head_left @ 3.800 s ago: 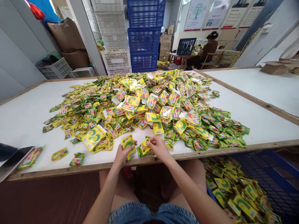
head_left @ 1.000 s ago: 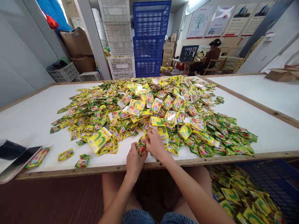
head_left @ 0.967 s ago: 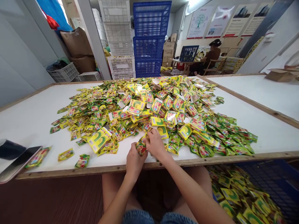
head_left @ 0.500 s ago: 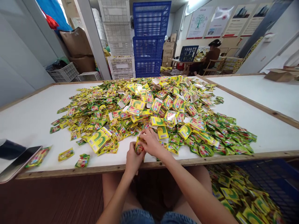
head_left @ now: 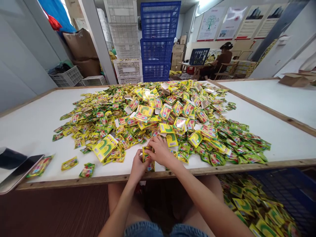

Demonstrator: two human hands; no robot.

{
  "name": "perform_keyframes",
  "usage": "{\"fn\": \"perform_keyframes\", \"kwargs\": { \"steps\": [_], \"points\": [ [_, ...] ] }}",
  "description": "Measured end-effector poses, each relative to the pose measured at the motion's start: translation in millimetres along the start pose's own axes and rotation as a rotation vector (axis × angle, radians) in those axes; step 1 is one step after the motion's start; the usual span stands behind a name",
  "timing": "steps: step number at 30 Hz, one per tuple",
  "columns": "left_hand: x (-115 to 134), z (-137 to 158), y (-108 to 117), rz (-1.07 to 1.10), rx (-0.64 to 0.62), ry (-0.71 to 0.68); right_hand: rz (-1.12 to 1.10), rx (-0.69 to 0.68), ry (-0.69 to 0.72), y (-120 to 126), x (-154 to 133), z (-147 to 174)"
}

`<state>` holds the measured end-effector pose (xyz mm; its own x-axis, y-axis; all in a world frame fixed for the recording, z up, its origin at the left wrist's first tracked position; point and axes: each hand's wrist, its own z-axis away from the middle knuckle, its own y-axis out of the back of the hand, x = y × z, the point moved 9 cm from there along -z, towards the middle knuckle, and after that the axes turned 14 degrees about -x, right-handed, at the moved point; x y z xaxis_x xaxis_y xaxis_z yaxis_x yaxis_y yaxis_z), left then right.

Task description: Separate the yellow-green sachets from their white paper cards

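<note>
We are holding a box (head_left: 146, 154) by the surface's (head_left: 32, 126) near edge, our left hand's (head_left: 137, 166) fingers pinching it; our right hand (head_left: 159, 151) is touching its top, its pinch hidden. Crated boxes (head_left: 269, 227) are seemingly finished; the large pile (head_left: 140, 113) is remaining.

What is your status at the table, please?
Left grip holding a yellow pack; right grip at its upper end. Pack near table edge. Large packet heap just beyond.
</note>
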<state>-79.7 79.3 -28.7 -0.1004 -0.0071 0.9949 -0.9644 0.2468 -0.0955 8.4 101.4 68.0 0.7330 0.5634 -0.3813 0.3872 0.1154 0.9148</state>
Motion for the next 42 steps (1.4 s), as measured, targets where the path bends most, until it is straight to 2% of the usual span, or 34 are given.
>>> {"fn": "perform_keyframes", "kwargs": {
  "steps": [3,7,12,17,19,22,24,26,30,37,39,42],
  "points": [
    [0,-2,-1,-0.025,-0.013,-0.022,0.062,-0.047,0.038,3,-1,-6],
    [-4,-4,-2,-0.042,-0.028,-0.023,0.179,-0.038,0.07,7,-9,-12],
    [1,-3,2,-0.126,-0.001,-0.036,0.125,-0.032,0.08,-2,-8,-9],
    [6,-2,2,-0.188,-0.001,-0.041,-0.11,-0.112,0.086,-19,7,8],
    [6,-2,3,-0.181,-0.008,-0.037,-0.259,-0.04,0.067,-20,15,17],
    [6,-1,3,-0.111,-0.032,-0.048,-0.596,0.115,-0.024,-26,35,31],
    [6,1,2,-0.019,-0.041,-0.061,-0.794,0.164,-0.065,-38,43,37],
    [8,4,1,0.049,-0.034,-0.078,-0.882,0.184,-0.064,-45,44,39],
    [18,9,-1,0.066,0.005,-0.135,-0.867,0.187,-0.032,-43,41,38],
    [16,4,4,-0.177,0.017,-0.094,-0.689,0.169,0.027,-34,37,32],
    [17,5,9,-0.151,0.057,-0.117,-0.69,0.199,0.027,-31,36,31],
    [19,7,13,-0.003,0.087,-0.163,-0.765,0.24,0.016,-31,36,29]
  ]
}}
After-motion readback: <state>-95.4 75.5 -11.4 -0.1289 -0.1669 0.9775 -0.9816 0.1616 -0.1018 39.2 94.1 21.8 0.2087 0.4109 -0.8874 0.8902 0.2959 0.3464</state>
